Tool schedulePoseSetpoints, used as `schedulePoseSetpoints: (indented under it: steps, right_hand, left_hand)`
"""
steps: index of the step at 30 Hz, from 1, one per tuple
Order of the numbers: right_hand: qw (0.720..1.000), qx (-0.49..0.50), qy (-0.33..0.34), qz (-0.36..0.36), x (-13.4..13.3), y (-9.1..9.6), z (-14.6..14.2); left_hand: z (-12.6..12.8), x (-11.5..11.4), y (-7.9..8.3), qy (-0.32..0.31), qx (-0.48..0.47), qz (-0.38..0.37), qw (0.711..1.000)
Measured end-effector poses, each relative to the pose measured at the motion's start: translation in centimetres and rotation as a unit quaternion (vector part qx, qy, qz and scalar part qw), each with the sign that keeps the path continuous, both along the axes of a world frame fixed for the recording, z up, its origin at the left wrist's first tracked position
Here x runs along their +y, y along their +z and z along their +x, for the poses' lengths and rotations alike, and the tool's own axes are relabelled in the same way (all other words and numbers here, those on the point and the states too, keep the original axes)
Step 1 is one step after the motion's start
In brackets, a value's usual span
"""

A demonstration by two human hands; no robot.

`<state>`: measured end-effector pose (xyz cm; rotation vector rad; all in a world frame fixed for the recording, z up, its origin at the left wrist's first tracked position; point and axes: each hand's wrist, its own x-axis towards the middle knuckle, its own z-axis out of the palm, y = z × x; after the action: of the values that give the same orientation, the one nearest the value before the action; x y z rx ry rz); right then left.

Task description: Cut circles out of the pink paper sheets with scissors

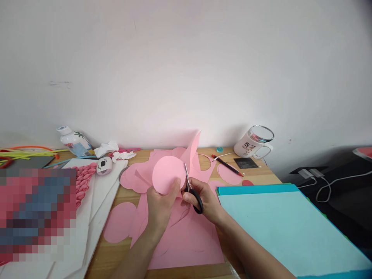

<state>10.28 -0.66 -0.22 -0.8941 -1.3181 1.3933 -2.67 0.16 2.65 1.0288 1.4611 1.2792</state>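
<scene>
My left hand (161,205) pinches a round pink paper disc (167,174) by its lower edge and holds it upright above the table. My right hand (203,199) grips black-handled scissors (192,190), fingers through the loops, with the blades pointing up along the disc's right edge. Beneath both hands lies a large pink paper sheet (186,240) with faint pencil curves. Other cut pink circles (119,223) and scraps lie around it on the wooden table (110,255).
Light blue paper sheets (285,228) lie at right. A white mug (253,144), a red-and-black pencil (228,166), a dark card and a small tape roll sit at the back. White boards with pink petals (84,178), a bottle (72,141) and crumpled tissue lie at left.
</scene>
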Motion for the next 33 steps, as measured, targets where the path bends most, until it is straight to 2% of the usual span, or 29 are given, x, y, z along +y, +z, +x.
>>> schedulePoseSetpoints:
  steps: [16,24,33]
  right_hand:
    - [1.000,-0.004,0.001,-0.008,-0.08,0.11,0.01]
    - [1.000,-0.016,0.004,-0.018,-0.07,0.02,-0.09]
    - [1.000,0.006,0.017,-0.023,-0.12,0.04,-0.24]
  left_hand:
    - [-0.08,0.00,-0.21,0.005,0.002,0.017,1.000]
    - [-0.16,-0.03,-0.14,0.007,-0.012,0.052,0.999]
    - [-0.34,-0.07,0.04,0.011,0.046,0.050,0.998]
